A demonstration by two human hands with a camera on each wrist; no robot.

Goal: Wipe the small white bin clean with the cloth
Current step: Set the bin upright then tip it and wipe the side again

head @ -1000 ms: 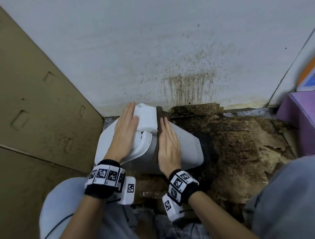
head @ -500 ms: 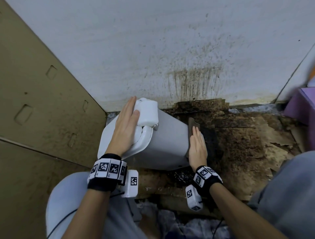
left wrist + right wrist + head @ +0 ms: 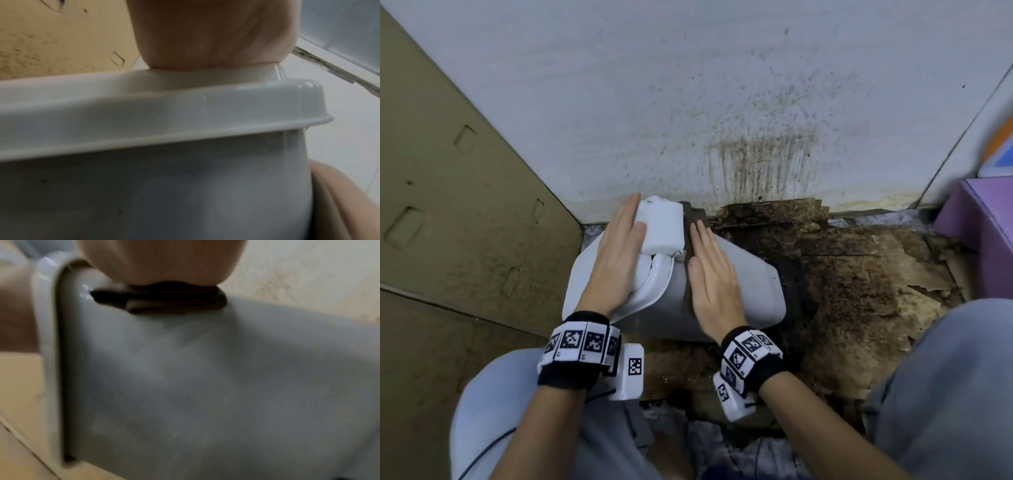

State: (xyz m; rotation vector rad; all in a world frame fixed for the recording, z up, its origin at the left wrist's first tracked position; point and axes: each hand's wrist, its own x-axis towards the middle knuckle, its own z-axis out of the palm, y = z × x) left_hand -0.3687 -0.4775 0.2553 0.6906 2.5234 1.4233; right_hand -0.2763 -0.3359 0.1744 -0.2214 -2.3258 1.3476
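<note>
Small white bin (image 3: 739, 291) tipped on its side on the stained floor (image 3: 859, 291) by the wall (image 3: 688, 85): smooth hard plastic, likely light and slippery, so left hand (image 3: 616, 260) lies flat bracing its lid end while right hand (image 3: 714, 277), fingers straight, presses the dark folded cloth (image 3: 164, 300) onto its side just beyond the lid rim.

We see grimy indoor corner, likely storage nook: stained white wall (image 3: 688, 85), rotted flooring (image 3: 859, 291), cardboard panels (image 3: 448, 222).
</note>
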